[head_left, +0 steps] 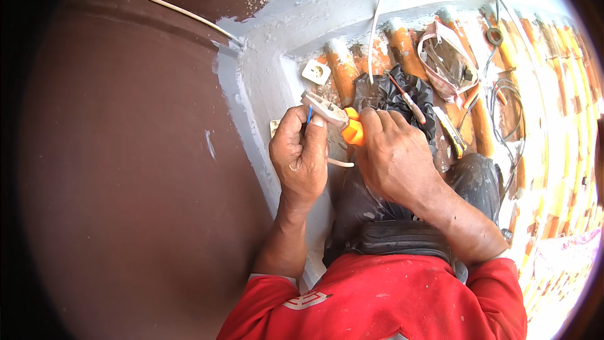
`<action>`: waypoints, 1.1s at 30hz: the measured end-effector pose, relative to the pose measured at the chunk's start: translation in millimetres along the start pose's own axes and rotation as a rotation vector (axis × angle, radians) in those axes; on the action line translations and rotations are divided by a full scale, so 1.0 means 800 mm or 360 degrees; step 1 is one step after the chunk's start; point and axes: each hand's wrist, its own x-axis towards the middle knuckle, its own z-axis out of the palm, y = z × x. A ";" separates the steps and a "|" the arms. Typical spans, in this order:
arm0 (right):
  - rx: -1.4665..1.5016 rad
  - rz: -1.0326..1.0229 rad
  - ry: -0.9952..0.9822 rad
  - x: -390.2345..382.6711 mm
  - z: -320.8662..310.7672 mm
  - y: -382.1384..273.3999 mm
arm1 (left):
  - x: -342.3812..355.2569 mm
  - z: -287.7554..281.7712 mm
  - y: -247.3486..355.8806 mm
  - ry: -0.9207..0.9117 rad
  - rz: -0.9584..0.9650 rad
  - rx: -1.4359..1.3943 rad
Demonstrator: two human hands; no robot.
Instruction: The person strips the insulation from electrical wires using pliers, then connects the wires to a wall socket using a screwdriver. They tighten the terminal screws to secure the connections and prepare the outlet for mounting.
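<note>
My left hand (299, 157) is closed, with a thin blue wire (309, 114) pinched between thumb and forefinger. My right hand (397, 156) grips a pair of pliers (328, 111) by their orange handles. The metal head of the pliers points left, over the left thumb and right beside the blue wire. Whether the jaws touch the wire I cannot tell. A short length of white cable (340, 163) sticks out to the right from below my left hand. Its other end is hidden by the hand.
A white socket (316, 72) lies beyond my hands on the ridged orange roof tiles (345, 70). A black plastic bag (423, 90), a screwdriver (410, 102), a utility knife (450, 132) and an open pouch (448, 70) lie to the right. A brown wall (145, 170) rises at left.
</note>
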 end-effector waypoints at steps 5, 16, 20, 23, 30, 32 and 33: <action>-0.0031 -0.0022 0.0045 -0.001 0.001 0.004 | 0.003 -0.001 -0.007 -0.0042 0.0079 0.0013; 0.0570 0.0089 -0.0072 -0.005 -0.005 0.009 | 0.012 -0.006 -0.015 -0.0148 0.0387 -0.0202; 0.0581 0.0130 -0.0032 -0.006 -0.007 0.001 | 0.016 0.007 -0.005 -0.0013 0.0433 -0.0088; 0.0627 0.0182 -0.0022 -0.006 -0.006 -0.003 | 0.015 0.006 -0.004 0.0000 0.0421 -0.0010; 0.0695 0.0275 -0.0103 -0.011 -0.004 -0.001 | 0.013 0.005 -0.003 -0.0005 0.0361 0.0022; 0.0694 0.0287 -0.0124 -0.011 -0.005 -0.001 | 0.013 0.004 -0.002 -0.0020 0.0340 0.0015; 0.0704 0.0296 -0.0144 -0.012 -0.006 -0.001 | 0.012 0.005 0.000 -0.0031 0.0336 -0.0006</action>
